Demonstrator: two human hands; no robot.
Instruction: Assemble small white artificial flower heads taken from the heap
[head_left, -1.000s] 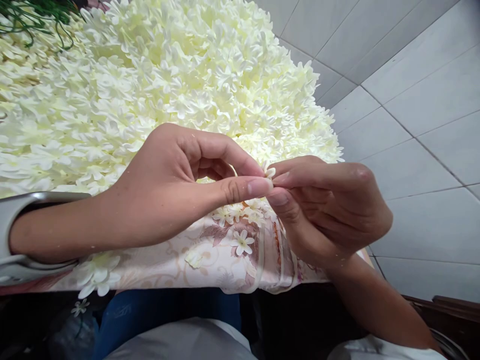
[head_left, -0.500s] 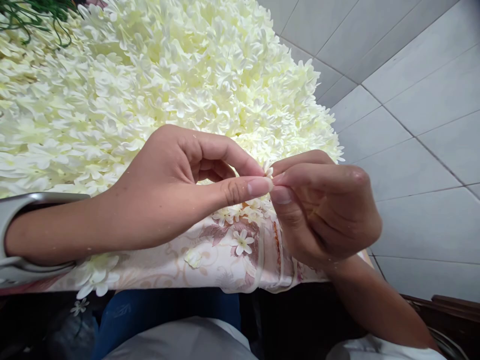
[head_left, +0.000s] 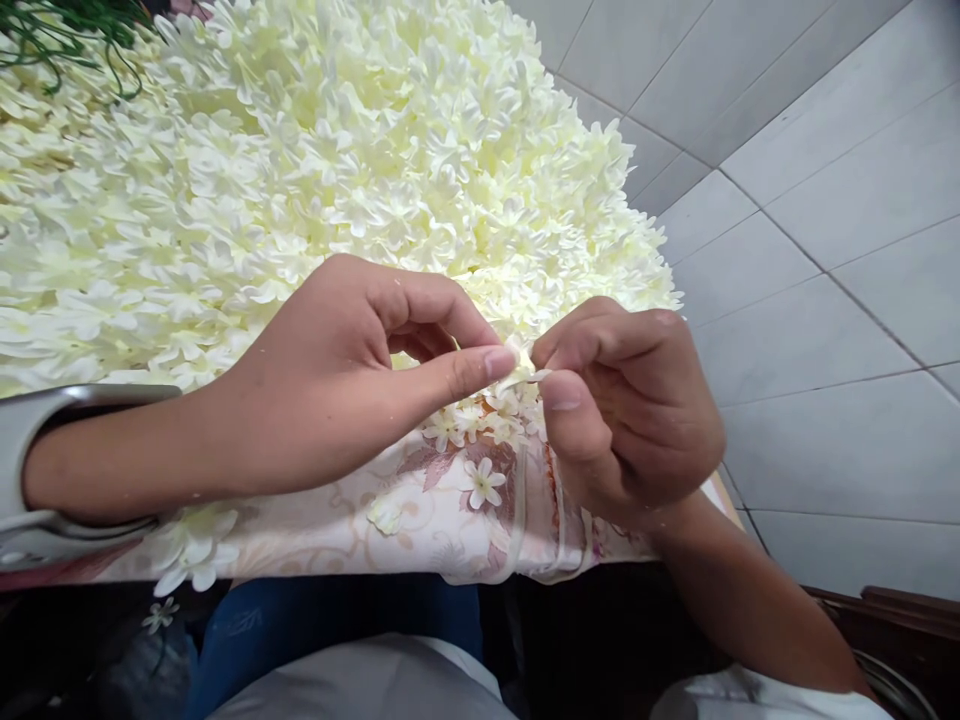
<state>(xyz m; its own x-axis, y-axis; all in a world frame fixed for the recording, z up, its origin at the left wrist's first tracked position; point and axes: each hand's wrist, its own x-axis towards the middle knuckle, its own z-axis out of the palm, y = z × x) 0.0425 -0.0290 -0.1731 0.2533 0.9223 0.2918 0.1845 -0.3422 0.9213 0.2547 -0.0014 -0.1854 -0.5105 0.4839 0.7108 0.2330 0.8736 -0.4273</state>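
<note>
My left hand (head_left: 390, 370) pinches a small white artificial flower (head_left: 525, 378) between thumb and index finger, in front of a large heap of pale flowers (head_left: 420, 190). Facing it, my right hand (head_left: 630, 400) has its thumb and bent fingers at the flower's right edge. The thumb tip seems to touch a petal, but whether these fingers grip it I cannot tell. The other right fingers are curled into the palm. Below the hands, a loose white flower (head_left: 484, 483) and a pale petal piece (head_left: 385, 516) lie on the patterned cloth (head_left: 315, 540).
Green stems or strings (head_left: 67, 45) lie at the top left on the heap. A grey-white tiled wall (head_left: 810, 300) rises along the right. More white flowers (head_left: 196, 550) hang over the table's front edge, beside my blue-clothed leg (head_left: 337, 620).
My left fingertips have drawn slightly left. My right hand has shifted left and turned, its thumb and fingers loosening from their close pinch. More of the flower shows between the hands.
</note>
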